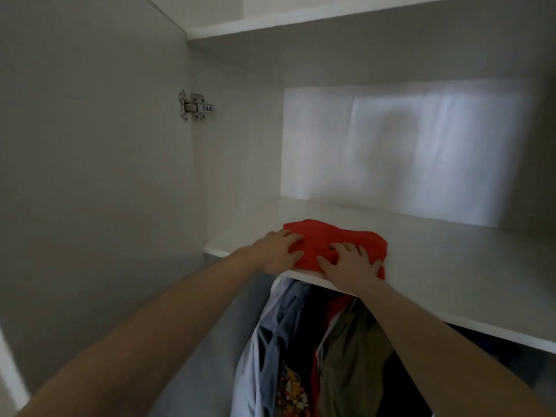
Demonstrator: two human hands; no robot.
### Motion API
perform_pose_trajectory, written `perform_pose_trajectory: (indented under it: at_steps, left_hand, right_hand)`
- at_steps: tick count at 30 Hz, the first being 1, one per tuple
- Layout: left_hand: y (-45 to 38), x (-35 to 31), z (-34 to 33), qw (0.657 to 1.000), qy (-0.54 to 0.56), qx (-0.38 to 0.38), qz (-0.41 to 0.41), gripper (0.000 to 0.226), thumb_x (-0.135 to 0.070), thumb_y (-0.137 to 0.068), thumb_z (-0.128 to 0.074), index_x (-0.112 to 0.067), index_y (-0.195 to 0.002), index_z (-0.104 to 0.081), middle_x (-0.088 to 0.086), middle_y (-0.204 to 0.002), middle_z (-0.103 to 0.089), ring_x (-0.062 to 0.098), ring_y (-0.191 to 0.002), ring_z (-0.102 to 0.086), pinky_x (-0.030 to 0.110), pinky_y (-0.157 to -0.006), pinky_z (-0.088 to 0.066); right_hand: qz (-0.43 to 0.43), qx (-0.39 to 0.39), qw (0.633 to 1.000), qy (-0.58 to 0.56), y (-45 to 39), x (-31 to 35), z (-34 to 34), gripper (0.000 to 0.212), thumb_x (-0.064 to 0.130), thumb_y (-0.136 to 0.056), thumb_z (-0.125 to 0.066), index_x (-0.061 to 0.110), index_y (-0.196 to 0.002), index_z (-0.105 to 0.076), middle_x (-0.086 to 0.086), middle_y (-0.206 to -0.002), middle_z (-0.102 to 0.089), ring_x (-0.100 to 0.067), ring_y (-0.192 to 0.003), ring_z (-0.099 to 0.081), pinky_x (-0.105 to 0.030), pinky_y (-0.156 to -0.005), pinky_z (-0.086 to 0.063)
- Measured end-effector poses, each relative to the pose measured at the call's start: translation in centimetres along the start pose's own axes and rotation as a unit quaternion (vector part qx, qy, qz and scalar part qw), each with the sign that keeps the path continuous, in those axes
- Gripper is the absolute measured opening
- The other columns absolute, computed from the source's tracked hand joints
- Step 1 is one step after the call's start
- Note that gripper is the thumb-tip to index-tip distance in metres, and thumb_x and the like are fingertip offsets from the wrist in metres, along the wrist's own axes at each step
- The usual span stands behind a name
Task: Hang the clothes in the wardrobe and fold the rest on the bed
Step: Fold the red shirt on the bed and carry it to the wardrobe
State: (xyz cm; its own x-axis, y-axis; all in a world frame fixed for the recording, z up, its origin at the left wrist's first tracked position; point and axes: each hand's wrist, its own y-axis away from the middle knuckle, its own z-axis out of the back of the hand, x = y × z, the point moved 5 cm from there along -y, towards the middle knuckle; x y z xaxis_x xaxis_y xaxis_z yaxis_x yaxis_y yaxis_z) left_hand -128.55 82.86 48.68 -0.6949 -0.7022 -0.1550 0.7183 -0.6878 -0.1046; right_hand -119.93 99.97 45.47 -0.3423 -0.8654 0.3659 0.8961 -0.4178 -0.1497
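Note:
A folded red garment (340, 237) lies at the front left of a white wardrobe shelf (451, 272). My left hand (278, 251) grips its left edge, fingers curled into the cloth. My right hand (350, 264) presses flat on its front right part, fingers spread over the fabric and the shelf's front edge. Both forearms reach up from below. Under the shelf hang several clothes (316, 356): a pale blue shirt, a dark printed top, a red piece and an olive one.
The open wardrobe door (90, 176) stands at the left with a metal hinge (195, 107). A second white shelf (301, 19) runs above. A bright patch of light falls on the back wall (406, 152). The shelf surface to the right of the red garment is bare.

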Motion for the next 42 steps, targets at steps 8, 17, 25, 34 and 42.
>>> perform_pose_trajectory:
  at_steps: [8,17,25,34,42]
  left_hand:
    - [-9.4,5.9,-3.0,1.000,0.027,0.003,-0.009,0.060,-0.050,-0.108,-0.030,-0.025,-0.162,-0.023,0.003,-0.170,-0.019,0.020,-0.157,-0.015,0.038,-0.128,-0.011]
    - [-19.5,11.7,-5.0,0.999,0.043,-0.009,-0.003,0.057,-0.049,-0.107,-0.032,-0.034,-0.162,-0.021,-0.005,-0.171,-0.015,0.021,-0.158,-0.010,0.048,-0.127,-0.013]
    - [-27.2,14.9,-5.9,0.997,0.072,-0.040,0.006,0.056,-0.050,-0.105,-0.036,-0.039,-0.159,-0.028,-0.007,-0.170,-0.019,0.021,-0.157,-0.014,0.048,-0.126,-0.013]
    - [-32.5,16.2,-6.1,0.994,0.078,-0.069,0.043,0.057,-0.049,-0.104,-0.036,-0.038,-0.159,-0.029,-0.008,-0.170,-0.019,0.023,-0.157,-0.012,0.052,-0.126,-0.011]
    - [-33.0,16.3,-6.2,0.990,0.069,-0.092,0.081,0.056,-0.045,-0.103,-0.038,-0.037,-0.159,-0.030,-0.003,-0.171,-0.017,0.027,-0.158,-0.006,0.054,-0.127,-0.004]
  right_hand:
    - [-0.026,0.000,1.000,-0.001,-8.5,1.4,-2.5,0.072,0.072,-0.097,-0.035,0.037,-0.159,-0.027,0.002,-0.170,-0.019,-0.033,-0.159,-0.004,-0.071,-0.121,0.001]
    - [-0.045,-0.021,0.999,0.005,-18.5,2.2,-5.6,0.075,0.075,-0.094,-0.034,0.038,-0.159,-0.026,0.002,-0.171,-0.018,-0.032,-0.159,-0.002,-0.070,-0.118,0.005]
    - [-0.044,-0.042,0.998,0.015,-26.0,2.0,-7.0,0.075,0.076,-0.095,-0.033,0.037,-0.159,-0.027,0.001,-0.170,-0.020,-0.032,-0.159,-0.003,-0.069,-0.119,0.005]
    - [-0.025,-0.063,0.998,0.016,-32.0,1.8,-7.7,0.073,0.074,-0.096,-0.032,0.036,-0.158,-0.028,0.002,-0.170,-0.022,-0.030,-0.159,-0.005,-0.067,-0.121,0.005]
    - [0.000,-0.093,0.996,-0.003,-32.5,2.0,-7.4,0.075,0.070,-0.099,-0.034,0.036,-0.163,-0.019,0.005,-0.172,-0.017,-0.026,-0.160,-0.004,-0.063,-0.124,0.006]
